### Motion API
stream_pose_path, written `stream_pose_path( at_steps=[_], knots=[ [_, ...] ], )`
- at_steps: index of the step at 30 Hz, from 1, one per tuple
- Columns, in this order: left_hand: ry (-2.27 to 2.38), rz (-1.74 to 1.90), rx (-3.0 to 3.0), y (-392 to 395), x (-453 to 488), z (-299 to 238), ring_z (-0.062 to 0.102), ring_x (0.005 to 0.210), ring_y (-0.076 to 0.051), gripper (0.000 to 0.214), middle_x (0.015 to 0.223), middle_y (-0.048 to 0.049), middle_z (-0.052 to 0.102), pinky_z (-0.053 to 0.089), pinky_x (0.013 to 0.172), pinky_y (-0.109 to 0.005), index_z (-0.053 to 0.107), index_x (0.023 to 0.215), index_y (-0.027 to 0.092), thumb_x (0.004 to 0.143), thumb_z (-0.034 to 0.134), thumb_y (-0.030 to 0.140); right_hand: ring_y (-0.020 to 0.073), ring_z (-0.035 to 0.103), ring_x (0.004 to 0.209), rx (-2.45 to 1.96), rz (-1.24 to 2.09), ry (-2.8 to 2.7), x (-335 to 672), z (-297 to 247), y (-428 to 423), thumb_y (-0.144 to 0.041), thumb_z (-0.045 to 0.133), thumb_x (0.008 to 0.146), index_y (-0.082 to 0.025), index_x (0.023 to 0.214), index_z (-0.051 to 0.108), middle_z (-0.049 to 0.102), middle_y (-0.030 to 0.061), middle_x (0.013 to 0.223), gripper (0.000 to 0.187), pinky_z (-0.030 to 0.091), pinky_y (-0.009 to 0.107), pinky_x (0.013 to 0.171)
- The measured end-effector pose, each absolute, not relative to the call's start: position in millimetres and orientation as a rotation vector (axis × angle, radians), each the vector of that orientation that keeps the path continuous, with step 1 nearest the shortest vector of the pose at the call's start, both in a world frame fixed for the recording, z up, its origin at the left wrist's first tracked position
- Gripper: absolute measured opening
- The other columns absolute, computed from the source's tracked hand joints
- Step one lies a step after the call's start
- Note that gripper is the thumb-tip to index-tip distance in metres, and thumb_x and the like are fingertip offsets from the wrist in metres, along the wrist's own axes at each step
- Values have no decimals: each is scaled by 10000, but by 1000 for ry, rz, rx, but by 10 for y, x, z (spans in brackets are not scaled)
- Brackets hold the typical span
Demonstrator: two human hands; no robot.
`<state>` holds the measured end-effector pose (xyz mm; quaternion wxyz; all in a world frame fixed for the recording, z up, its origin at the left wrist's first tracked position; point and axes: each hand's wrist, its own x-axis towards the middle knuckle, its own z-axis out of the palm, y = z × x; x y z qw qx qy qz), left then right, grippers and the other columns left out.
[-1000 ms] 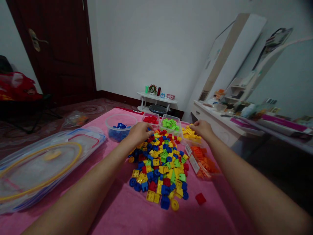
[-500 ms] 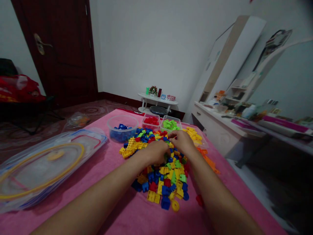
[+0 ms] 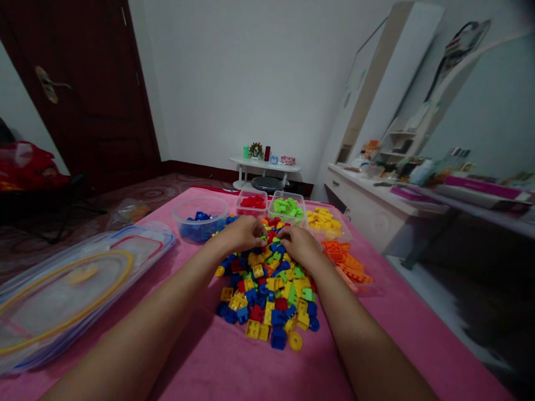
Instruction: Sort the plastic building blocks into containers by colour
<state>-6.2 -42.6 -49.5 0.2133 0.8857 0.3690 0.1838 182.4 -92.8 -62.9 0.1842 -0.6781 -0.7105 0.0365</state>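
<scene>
A heap of mixed plastic building blocks [image 3: 267,289] in red, blue, yellow and green lies on the pink cloth [image 3: 234,367]. My left hand [image 3: 240,234] and my right hand [image 3: 297,244] meet at the heap's far end, fingertips almost touching. Both have their fingers curled in a pinch on small blocks; what each holds is too small to name. Beyond them stand a round tub of blue blocks [image 3: 200,218], a box of red blocks [image 3: 252,203], a box of green blocks [image 3: 287,207] and a clear box of yellow blocks [image 3: 324,221]. Orange blocks [image 3: 346,263] lie in a clear box to the right.
A stack of clear plastic lids [image 3: 62,289] lies on the cloth at the left. A white dresser [image 3: 368,206] with clutter stands to the right, a small white table [image 3: 264,167] at the wall, and a dark door [image 3: 83,94] at the back left.
A second ago my hands were apart at the far tubs. They came together onto the heap and now pinch at its far end. The camera has shifted a little.
</scene>
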Motion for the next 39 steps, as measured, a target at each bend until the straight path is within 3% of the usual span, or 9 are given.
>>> stream_pose_path(
  at_steps=[3,7,11,14,17,25,29,35,39],
  knots=[
    [1072,653,2302,-288,19,-615,578,634,-138,313,734,-40,673,392,541,-213,697,927,142,676,638,319,165,624,888,-1893,135,-2032,1827,-600,-947,-162,527,757,-217,921,698,703,36,954,242,422,237,755],
    [941,427,1961,-67,253,-607,517,500,-97,303,604,-5,618,402,484,-201,673,890,117,669,667,324,149,619,755,-1820,240,-2144,1846,-573,-958,-193,529,760,-193,808,710,705,31,821,188,396,219,637],
    [1051,274,1907,193,505,-368,505,479,-83,162,529,18,583,402,471,-176,646,728,123,616,723,210,137,594,685,-1773,319,-2231,1853,-510,-990,-242,536,778,-177,764,715,691,32,754,190,368,218,587],
    [1174,338,1910,385,699,-233,513,474,-78,87,501,21,563,427,508,-181,625,677,113,645,697,148,124,559,617,-1769,386,-2279,1865,-453,-1022,-252,543,779,-170,740,710,663,22,680,190,336,218,539],
    [1257,487,1933,565,876,-223,527,485,-71,80,520,6,569,445,555,-188,645,747,81,697,659,142,112,529,574,-1731,464,-2281,1895,-417,-1045,-236,551,769,-162,717,703,633,10,624,177,320,215,511],
    [1230,715,2011,717,953,-396,634,723,-129,439,923,-81,697,506,641,-221,618,1135,104,697,640,122,131,596,634,-1506,679,-2074,1947,-497,-961,-183,565,745,-152,785,700,684,28,716,144,419,228,580],
    [1139,740,2146,582,771,-394,633,847,-149,389,1031,-79,691,497,714,-215,662,1076,108,688,631,108,158,623,716,-1565,471,-1993,1903,-553,-910,-152,569,727,-153,842,709,700,46,793,181,447,264,663],
    [1005,505,2731,107,160,-234,629,765,-162,287,881,-66,717,459,680,-230,721,955,136,719,559,163,180,623,780,-1612,394,-2075,1786,-525,-971,-184,625,714,-167,966,709,705,60,889,267,452,280,694],
    [1259,227,2998,-378,-351,-139,625,776,-214,255,849,-86,697,446,690,-300,720,916,195,769,530,282,184,626,768,-1602,385,-2125,1722,-518,-982,-199,606,733,-172,961,713,708,65,871,254,455,288,695]
  ],
)
